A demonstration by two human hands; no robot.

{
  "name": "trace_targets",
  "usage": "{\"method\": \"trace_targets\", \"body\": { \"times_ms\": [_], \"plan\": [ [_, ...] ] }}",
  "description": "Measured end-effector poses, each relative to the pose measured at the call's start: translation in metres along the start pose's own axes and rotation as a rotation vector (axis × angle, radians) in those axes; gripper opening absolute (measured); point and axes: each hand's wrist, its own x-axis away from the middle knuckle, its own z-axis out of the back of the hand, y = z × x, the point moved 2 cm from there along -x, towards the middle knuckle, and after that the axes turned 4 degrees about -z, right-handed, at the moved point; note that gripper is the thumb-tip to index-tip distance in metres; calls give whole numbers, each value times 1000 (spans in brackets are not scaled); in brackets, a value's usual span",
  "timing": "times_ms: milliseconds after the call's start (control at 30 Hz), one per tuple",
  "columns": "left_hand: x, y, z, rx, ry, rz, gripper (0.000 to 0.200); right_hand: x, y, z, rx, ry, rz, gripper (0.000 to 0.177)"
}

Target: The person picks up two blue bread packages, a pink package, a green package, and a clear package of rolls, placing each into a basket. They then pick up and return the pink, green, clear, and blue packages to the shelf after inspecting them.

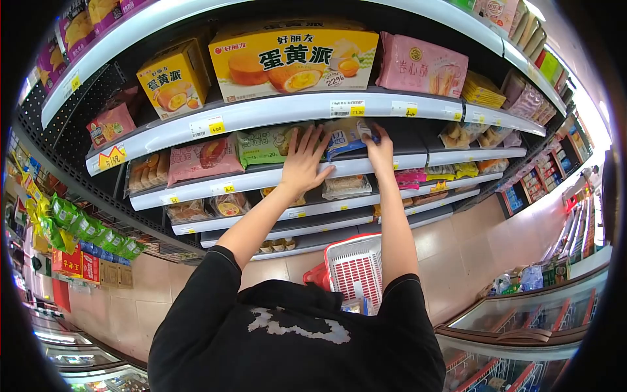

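My left hand (pixel 302 162) lies flat with its fingers spread over the right end of a green snack pack (pixel 261 145) on the second shelf. Its thumb reaches toward a blue-and-white snack pack (pixel 346 139) just to the right. The fingers of my right hand (pixel 379 149) curl around the right edge of that blue pack, which stands slightly tilted at the shelf front. Left of the green pack sits a pink snack pack (pixel 204 160). The undersides of my right fingers are partly hidden.
Yellow pie boxes (pixel 294 62) and a pink biscuit pack (pixel 423 65) fill the shelf above. Price-tagged shelf edges (pixel 281 176) jut out below my hands. A red-and-white shopping basket (pixel 353 261) is below, near my body. Glass-topped freezers (pixel 522 313) stand at lower right.
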Motion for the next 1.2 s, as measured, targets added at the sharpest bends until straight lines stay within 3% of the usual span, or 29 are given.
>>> {"method": "trace_targets", "body": {
  "times_ms": [433,633,733,867,967,1100,1200],
  "plan": [
    [3,-1,-10,-56,18,5,52,25,8,-7,411,115,267,35],
    [2,3,-5,-44,43,-2,54,37,2,-5,565,84,317,49],
    [2,3,-2,-17,59,-17,58,65,-8,3,401,197,443,60],
    [5,4,-2,19,63,-35,58,138,32,17,415,165,296,61],
    [11,3,-4,128,72,-130,55,220,99,31,492,72,43,62],
    [49,24,-17,296,229,-284,43,362,173,64,657,-6,-335,64],
    [107,67,-44,504,-61,-357,44,457,193,87,717,11,-622,63]
  ]
}}
